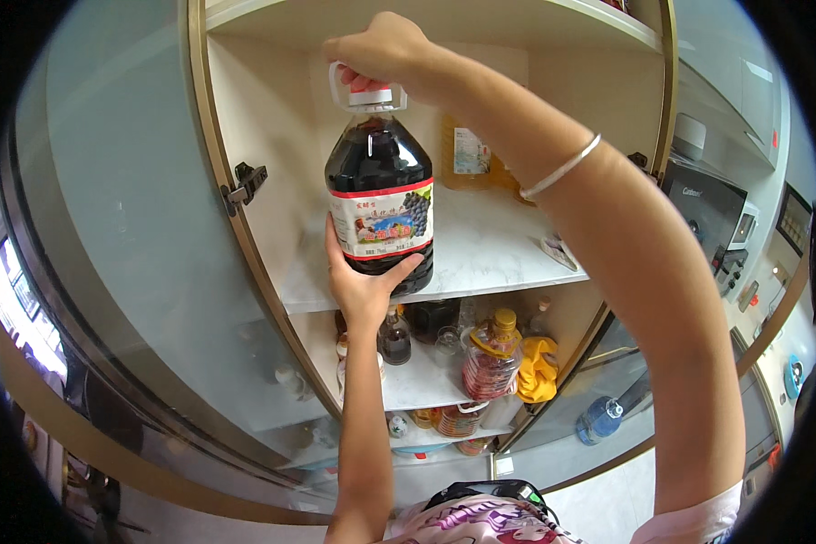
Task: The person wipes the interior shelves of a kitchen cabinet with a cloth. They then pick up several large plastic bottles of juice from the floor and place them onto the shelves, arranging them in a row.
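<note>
A large plastic jug of dark red liquid (379, 160), its label showing grapes, is held upright between both hands at the front of a cabinet shelf (489, 238). My right hand (381, 54) grips the white carrying handle at the top, beside the red and white cap. Lower down, my left hand (367, 285) supports the jug near its base, with thumb and fingers spread around its sides. Behind my right forearm, a bottle of yellow liquid (466, 160) stands farther back on the same shelf. A small packet (559, 251) lies near that shelf's front edge.
Glass doors stand open left (129, 204) and right (605, 387), with a hinge (245, 187) on the left frame. The lower shelf holds a jug with a yellow cap (493, 360), a yellow cloth (537, 370) and a dark bottle (396, 338). A blue-tinted water bottle (600, 420) shows at the right.
</note>
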`<state>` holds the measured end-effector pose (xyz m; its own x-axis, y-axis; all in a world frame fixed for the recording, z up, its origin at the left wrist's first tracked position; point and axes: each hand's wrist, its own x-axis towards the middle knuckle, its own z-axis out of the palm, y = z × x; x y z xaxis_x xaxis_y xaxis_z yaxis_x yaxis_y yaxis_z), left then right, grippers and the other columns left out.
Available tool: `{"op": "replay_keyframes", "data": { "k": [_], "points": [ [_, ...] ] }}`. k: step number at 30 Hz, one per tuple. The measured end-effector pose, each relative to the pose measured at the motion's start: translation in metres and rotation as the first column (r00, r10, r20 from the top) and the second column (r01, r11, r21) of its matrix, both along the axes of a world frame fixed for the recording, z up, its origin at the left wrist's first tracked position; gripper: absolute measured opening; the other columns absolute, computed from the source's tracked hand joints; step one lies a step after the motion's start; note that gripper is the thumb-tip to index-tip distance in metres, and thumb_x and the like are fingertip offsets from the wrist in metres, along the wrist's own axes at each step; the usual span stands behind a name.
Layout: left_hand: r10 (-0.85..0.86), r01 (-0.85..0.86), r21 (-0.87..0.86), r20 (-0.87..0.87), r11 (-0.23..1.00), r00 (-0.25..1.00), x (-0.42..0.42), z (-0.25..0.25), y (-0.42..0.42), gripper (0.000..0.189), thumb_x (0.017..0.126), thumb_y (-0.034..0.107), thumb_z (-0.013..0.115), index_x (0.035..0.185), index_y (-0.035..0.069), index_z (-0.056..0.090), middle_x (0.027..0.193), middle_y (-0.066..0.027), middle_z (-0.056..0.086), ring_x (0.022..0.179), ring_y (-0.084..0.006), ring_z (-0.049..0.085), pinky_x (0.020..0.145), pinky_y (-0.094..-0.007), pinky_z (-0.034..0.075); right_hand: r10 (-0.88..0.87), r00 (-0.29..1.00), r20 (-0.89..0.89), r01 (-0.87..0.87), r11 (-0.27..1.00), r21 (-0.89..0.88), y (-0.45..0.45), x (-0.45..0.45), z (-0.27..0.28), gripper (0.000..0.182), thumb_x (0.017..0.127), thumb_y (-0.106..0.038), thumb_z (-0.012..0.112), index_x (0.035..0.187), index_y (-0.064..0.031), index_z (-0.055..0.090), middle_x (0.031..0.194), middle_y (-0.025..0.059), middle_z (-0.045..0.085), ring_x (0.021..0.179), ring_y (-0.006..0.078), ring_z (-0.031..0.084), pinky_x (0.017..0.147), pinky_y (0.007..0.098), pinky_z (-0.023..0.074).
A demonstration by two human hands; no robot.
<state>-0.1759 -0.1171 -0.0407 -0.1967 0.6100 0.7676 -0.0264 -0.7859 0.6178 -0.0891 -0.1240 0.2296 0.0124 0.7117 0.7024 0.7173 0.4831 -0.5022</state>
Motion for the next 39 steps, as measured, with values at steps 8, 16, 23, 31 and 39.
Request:
{"op": "replay_keyframes", "data": {
  "k": [8, 16, 23, 31, 39],
  "points": [
    [0.055, -0.061, -0.077, -0.07, 0.995, 0.996, -0.017, 0.005, 0.024, 0.119, 0.05, 0.033, 0.096, 0.144, -0.001, 0.031, 0.132, -0.0178, 0.053, 0.119, -0.0275, 0.054, 0.103, -0.0398, 0.043, 0.229, 0.957, -0.18, -0.148, 0.914, 0.378, -0.073, 0.003, -0.052, 0.034, 0.076, -0.026, 0.066, 0.088, 0.0054, 0.071, 0.081, 0.0206, 0.071, 0.084, 0.0317, 0.071, 0.081, 0.0376, 0.0544],
    [0.342, -0.361, -0.044, -0.228, 0.932, 0.911, 0.001, 0.008, 0.009, 0.123, 0.059, 0.023, 0.091, 0.154, 0.006, 0.014, 0.147, -0.029, 0.034, 0.136, -0.042, 0.036, 0.112, -0.0486, 0.031, -0.043, 0.998, -0.052, 0.055, 0.965, 0.255, -0.176, 0.06, -0.248, 0.011, 0.083, -0.008, 0.069, 0.09, 0.0, 0.069, 0.083, 0.016, 0.068, 0.071, 0.0309, 0.064, 0.067, 0.0344, 0.0515],
    [0.522, -0.623, -0.119, -0.439, 0.773, 0.731, 0.051, 0.02, -0.002, 0.145, 0.054, 0.026, 0.093, 0.152, 0.008, -0.012, 0.15, -0.0395, 0.004, 0.144, -0.0466, 0.009, 0.111, -0.0625, 0.013, -0.157, 0.985, -0.074, 0.105, 0.877, -0.468, -0.291, 0.09, -0.445, 0.018, 0.084, -0.022, 0.067, 0.084, -0.0045, 0.071, 0.073, 0.0163, 0.068, 0.066, 0.0347, 0.066, 0.064, 0.0418, 0.0532],
    [0.509, -0.652, -0.213, -0.47, 0.728, 0.721, 0.046, 0.02, 0.033, 0.147, 0.055, 0.02, 0.094, 0.15, 0.011, -0.017, 0.149, -0.036, 0.006, 0.141, -0.0459, 0.012, 0.107, -0.0676, 0.016, -0.234, 0.95, 0.205, 0.309, 0.641, -0.702, -0.409, 0.108, -0.552, 0.02, 0.085, -0.027, 0.068, 0.087, -0.0084, 0.073, 0.077, 0.0103, 0.072, 0.07, 0.0319, 0.068, 0.065, 0.0409, 0.0542],
    [0.464, -0.674, -0.326, -0.529, 0.662, 0.711, 0.039, 0.029, 0.094, 0.15, 0.054, 0.021, 0.095, 0.15, 0.021, -0.02, 0.154, -0.0252, 0.003, 0.141, -0.0455, 0.013, 0.107, -0.0726, 0.016, -0.413, 0.867, 0.28, 0.453, 0.414, -0.79, -0.483, 0.113, -0.659, 0.019, 0.08, -0.033, 0.07, 0.082, -0.0142, 0.075, 0.071, 0.0059, 0.071, 0.068, 0.0303, 0.068, 0.066, 0.0409, 0.0547]
  ]
}}
